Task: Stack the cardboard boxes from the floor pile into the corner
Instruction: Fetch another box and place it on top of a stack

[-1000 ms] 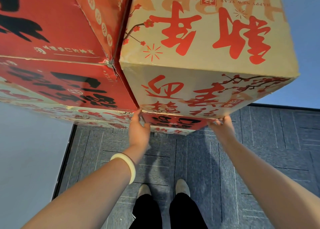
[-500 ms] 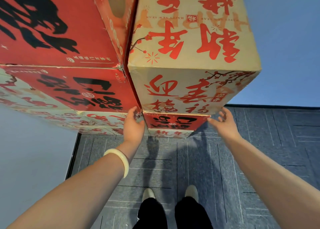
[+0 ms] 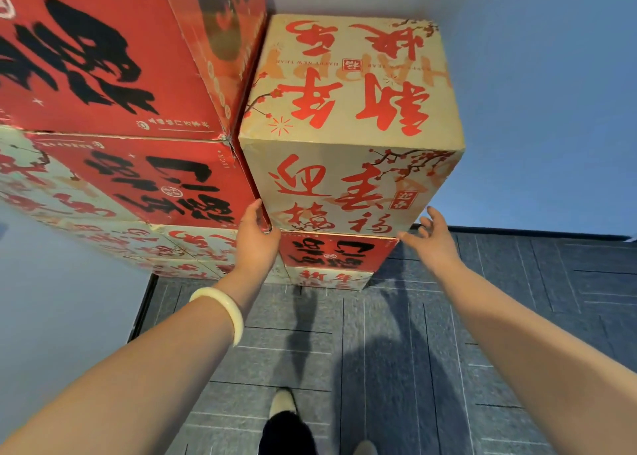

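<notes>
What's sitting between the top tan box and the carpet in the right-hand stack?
In the head view, a red box with black lettering, then a lower tan box beneath it.

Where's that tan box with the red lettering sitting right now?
In the head view, the tan box tops the right-hand stack, resting on a red box, right beside the taller stack on its left.

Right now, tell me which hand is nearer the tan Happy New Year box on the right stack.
Left. The left hand lies against the tan box's lower left corner; the right hand is spread beside its lower right corner, only the thumb tip near it.
</notes>
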